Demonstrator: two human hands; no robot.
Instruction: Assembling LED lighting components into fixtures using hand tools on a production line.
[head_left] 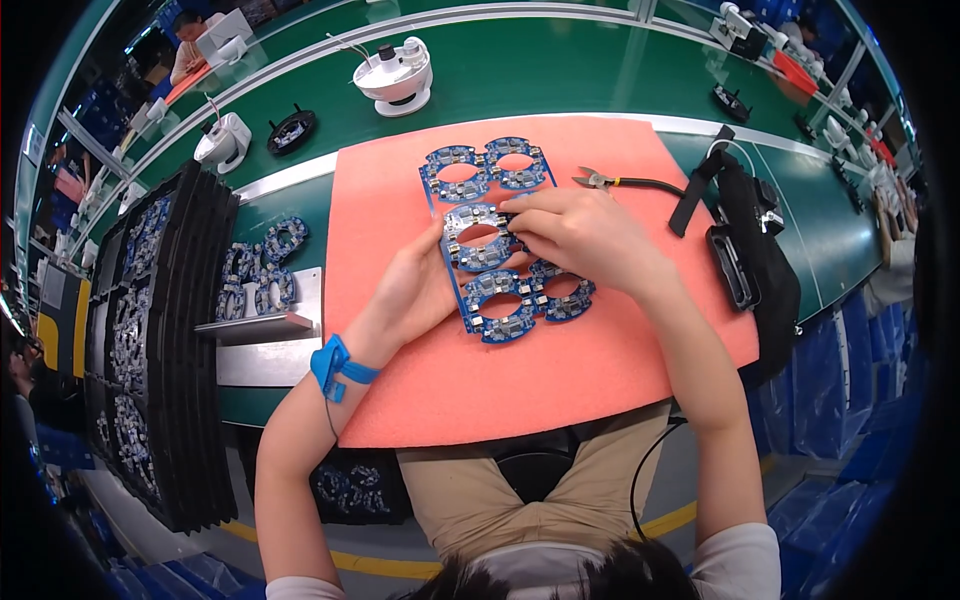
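A blue circuit board panel [472, 252], made of several ring-shaped boards with small parts soldered on, is held just above a pink foam mat [400, 400]. My left hand [422, 288] grips its left side from beneath, with a blue wrist strap [338, 368] on that arm. Bent fingers of my right hand [585, 235] pinch the panel beside the middle ring; the exact spot beneath them is hidden. Two more ring boards [516, 162] show at the panel's far end. Diagonal cutters [630, 182] with black handles lie beyond my right hand, jaws toward the boards.
Stacked black trays [190, 330] of ring boards stand at the left. Loose ring boards [262, 270] lie beside a metal block [265, 362]. A black pouch [750, 270] sits at the right mat edge. White rounded housings [393, 78] stand on the green bench beyond.
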